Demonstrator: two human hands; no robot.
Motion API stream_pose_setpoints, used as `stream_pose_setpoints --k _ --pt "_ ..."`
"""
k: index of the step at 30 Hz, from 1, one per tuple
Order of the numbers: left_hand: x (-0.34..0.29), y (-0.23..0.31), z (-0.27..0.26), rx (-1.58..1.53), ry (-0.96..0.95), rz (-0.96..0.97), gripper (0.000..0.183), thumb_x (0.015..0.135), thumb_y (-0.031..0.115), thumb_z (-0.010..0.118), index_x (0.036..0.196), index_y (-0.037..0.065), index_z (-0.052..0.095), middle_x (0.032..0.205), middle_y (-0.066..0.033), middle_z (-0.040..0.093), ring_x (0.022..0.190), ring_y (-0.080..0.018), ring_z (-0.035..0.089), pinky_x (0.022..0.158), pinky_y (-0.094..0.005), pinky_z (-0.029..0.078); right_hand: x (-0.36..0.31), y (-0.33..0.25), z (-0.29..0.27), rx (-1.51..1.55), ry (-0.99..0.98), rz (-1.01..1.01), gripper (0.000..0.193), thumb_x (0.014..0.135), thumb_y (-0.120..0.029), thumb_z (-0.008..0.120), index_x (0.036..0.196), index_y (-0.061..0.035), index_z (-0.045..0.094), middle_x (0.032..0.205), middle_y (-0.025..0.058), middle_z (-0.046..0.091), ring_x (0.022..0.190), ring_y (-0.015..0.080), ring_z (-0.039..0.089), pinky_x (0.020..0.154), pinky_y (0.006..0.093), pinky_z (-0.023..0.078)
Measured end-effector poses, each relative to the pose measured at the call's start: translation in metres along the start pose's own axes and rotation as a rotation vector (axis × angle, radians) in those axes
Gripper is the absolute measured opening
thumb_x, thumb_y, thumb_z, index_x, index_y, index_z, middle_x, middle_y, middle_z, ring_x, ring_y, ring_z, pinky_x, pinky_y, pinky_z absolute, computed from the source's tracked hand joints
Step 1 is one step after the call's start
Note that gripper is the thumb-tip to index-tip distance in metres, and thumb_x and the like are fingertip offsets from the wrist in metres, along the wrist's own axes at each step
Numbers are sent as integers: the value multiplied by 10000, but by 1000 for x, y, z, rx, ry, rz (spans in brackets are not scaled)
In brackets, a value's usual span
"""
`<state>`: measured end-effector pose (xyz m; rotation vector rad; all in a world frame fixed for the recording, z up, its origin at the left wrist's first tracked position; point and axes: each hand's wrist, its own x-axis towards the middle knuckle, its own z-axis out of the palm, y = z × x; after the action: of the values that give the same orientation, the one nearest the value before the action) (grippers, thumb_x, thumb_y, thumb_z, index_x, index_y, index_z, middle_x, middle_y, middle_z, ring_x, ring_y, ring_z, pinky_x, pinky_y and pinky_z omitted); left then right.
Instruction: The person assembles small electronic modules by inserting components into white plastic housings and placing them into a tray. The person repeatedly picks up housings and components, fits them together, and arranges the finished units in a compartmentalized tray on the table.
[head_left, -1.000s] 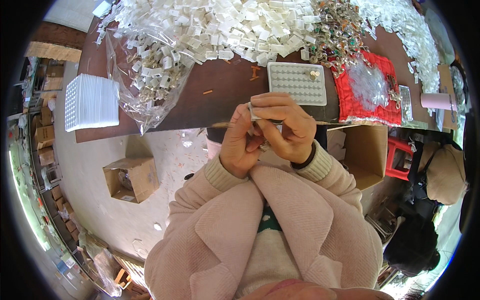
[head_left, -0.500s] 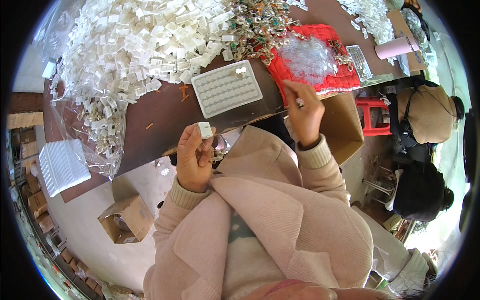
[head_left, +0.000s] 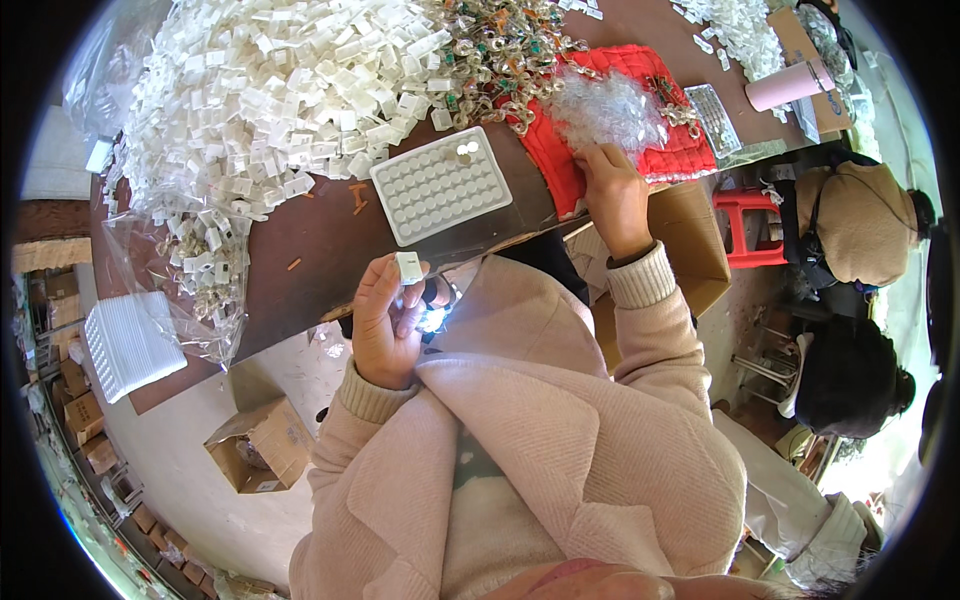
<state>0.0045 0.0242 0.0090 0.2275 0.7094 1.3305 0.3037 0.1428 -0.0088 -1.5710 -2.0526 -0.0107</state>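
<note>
Between the thumb and fingers of my left hand (head_left: 388, 330) is a small white plastic case (head_left: 408, 266), held just off the table's front edge. Below it, by the same fingers, a small lamp (head_left: 434, 318) glows bluish white; how it joins the case is hidden. My right hand (head_left: 615, 200) reaches over the red cloth (head_left: 540, 155), its fingers drawn together at the near edge of a heap of clear plastic pieces (head_left: 605, 105). What its fingertips hold, if anything, is hidden. A white tray (head_left: 440, 187) with rows of round hollows lies between the hands, with a few shiny discs at its far right corner.
White cases (head_left: 270, 90) are heaped at the back left, beside a tangle of wired parts (head_left: 495, 55). Stacked white trays (head_left: 130, 345) stand at the left edge. A pink bottle (head_left: 790, 86) lies at the right. Cardboard boxes (head_left: 262, 445) sit below, near a red stool (head_left: 750, 228).
My right hand has moved up to the edge of the clear pieces, and the small item it held is out of sight. Beside my left hand the lamp now shines brightly.
</note>
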Motion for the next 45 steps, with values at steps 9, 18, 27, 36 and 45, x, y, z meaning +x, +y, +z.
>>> stream_pose_setpoints --k 9,18,27,36,45 --pt "-1 3 7 -50 -26 41 100 961 97 625 1017 18 648 892 -111 687 497 -30 386 407 -164 272 6 -50 -27 405 69 69 246 890 83 603 1095 -31 679 866 140 642 739 248 654 655 325 510" --pt "-13 5 10 -3 -21 159 146 949 74 659 1089 48 629 978 -48 693 622 -9 508 456 -136 344 -2 -170 -27 943 -268 -76 79 935 19 619 1010 6 644 1059 153 729 935 191 699 831 292 542" --pt "-14 9 10 -62 -46 216 154 925 77 704 1063 43 647 958 -29 692 668 -4 549 488 -133 375 1 -187 -24 870 -190 -140 172 824 29 690 975 -52 668 1033 115 741 893 254 703 774 322 543" --pt "-16 14 6 -73 -75 244 167 899 37 721 1053 33 657 948 -53 702 703 -31 595 546 -141 432 -2 -190 -14 971 -187 -121 179 826 52 678 981 -35 666 1050 143 730 905 260 711 782 319 548" --pt "-16 13 5 -26 -57 240 141 896 -29 683 1030 4 649 931 -49 683 715 -46 609 548 -151 445 -1 -178 -19 990 -228 -141 178 791 78 693 926 -36 679 994 127 735 887 256 695 775 325 543"
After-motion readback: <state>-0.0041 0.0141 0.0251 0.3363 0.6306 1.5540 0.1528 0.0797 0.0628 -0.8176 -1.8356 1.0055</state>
